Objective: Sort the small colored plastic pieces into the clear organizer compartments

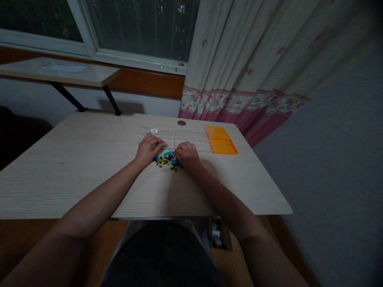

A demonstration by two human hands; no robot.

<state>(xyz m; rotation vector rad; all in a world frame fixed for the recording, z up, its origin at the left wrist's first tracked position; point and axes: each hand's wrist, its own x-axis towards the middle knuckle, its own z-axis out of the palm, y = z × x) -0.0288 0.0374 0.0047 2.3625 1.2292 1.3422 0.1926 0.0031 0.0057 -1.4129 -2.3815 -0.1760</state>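
A small pile of colourful plastic pieces (pixel 166 158), in blue, green, yellow and dark brown, lies on the table in front of a clear compartment tray (pixel 184 134). My left hand (pixel 147 151) is at the tray's near left corner, thumb and fingers drawn together. Small green pieces (pixel 163 147) show at its fingertips; whether all are gripped or some lie in the tray is unclear. At the right side of the pile, my right hand (pixel 188 155) has its fingers curled down and touching the pieces. Whatever it pinches is hidden.
An orange open lid or case (pixel 223 140) rests at the tray's right end. Behind the tray is a small dark round object (pixel 181 123) on the pale wooden table (pixel 89 171). A raised shelf (pixel 60 71) stands at the back left, and a curtain (pixel 233 79) hangs behind.
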